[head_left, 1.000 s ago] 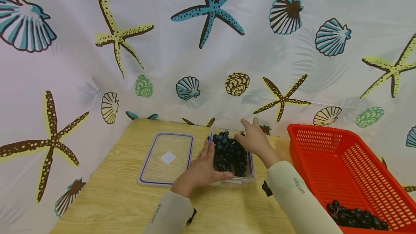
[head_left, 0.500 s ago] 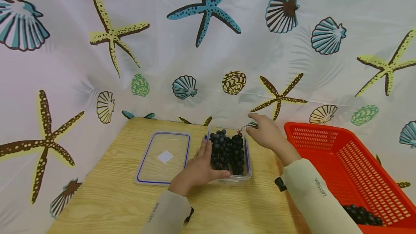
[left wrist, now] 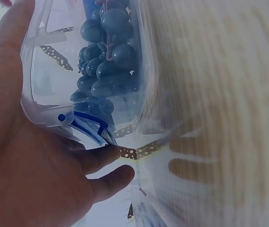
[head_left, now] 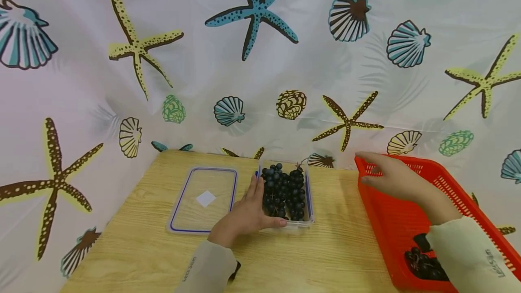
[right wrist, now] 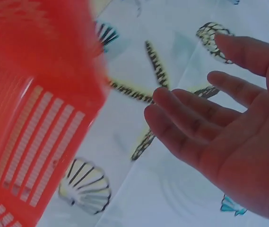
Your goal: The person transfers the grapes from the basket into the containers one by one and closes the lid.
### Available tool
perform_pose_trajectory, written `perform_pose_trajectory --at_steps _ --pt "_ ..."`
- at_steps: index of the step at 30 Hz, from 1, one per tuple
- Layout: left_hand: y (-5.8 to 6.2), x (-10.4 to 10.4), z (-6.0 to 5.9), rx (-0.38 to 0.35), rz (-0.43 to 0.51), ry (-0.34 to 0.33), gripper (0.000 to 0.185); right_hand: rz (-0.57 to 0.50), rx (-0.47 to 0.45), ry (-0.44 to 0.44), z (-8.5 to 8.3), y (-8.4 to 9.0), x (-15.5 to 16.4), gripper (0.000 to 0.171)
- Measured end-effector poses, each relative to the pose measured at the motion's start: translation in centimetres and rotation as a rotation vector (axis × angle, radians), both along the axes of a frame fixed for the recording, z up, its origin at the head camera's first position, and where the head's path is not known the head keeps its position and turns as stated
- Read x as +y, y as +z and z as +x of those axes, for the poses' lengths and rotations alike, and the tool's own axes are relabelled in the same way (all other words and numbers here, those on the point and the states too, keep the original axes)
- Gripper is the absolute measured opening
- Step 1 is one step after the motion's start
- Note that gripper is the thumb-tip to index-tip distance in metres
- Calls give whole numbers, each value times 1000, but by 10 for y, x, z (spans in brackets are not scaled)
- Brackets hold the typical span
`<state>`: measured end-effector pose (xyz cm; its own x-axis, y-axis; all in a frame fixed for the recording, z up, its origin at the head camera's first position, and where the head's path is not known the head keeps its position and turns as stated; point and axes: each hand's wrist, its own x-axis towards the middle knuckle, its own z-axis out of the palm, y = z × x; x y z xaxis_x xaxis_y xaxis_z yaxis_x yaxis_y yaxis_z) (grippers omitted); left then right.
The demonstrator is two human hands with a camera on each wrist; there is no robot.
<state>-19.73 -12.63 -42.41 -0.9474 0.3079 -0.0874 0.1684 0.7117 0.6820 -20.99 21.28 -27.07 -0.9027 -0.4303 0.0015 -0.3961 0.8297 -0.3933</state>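
Observation:
Dark grapes [head_left: 282, 191] in bunches fill a clear plastic container [head_left: 310, 211] on the table. My left hand [head_left: 246, 211] rests against the container's left side, fingers extended and thumb along its front rim. In the left wrist view, the left hand's fingers lie by a clear clip with a blue seal [left wrist: 89, 126], and grapes show through the wall. My right hand [head_left: 400, 180] hovers over the red basket [head_left: 376, 225] near its back left corner, holding nothing. The right wrist view has the right hand [right wrist: 233, 123] with fingers spread beside the basket. More grapes [head_left: 425, 263] lie in the basket's front, partly hidden by the right sleeve.
Left of the container, a clear lid [head_left: 203, 200] with a blue seal and a white label lies flat on the wooden table [head_left: 150, 248]. A white curtain [head_left: 183, 3] printed with starfish and shells hangs right behind the table.
My right hand has left the grapes in the container and moved right, over the basket. The left hand stays at the container. The head view has shifted slightly.

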Motion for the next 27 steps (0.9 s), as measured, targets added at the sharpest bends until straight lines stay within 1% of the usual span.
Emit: perform_pose_trajectory --at_steps 2,6,11,15,18,20,22,23,27 --pt "0 -1 0 -1 3 2 130 32 -10 6 1 -3 15 65" --pt "-1 -2 0 -4 3 9 131 85 -59 6 2 -12 42 74" --pt "-3 -1 -1 -5 7 9 131 112 -143 -12 5 -24 67 89" --pt "-2 1 1 -4 10 9 130 99 -273 -24 7 -35 80 107" --pt "0 2 1 -5 6 11 129 105 -422 -53 7 -44 85 120" --pt "1 3 1 -8 3 10 129 129 -518 -75 7 -49 86 125" --pt "1 2 1 -11 1 10 129 147 -602 -93 7 -53 85 125" --pt "1 2 1 -9 -1 9 129 150 -632 -87 7 -55 85 123" --pt "0 1 1 -8 -10 13 130 135 -706 -52 7 -63 84 110"
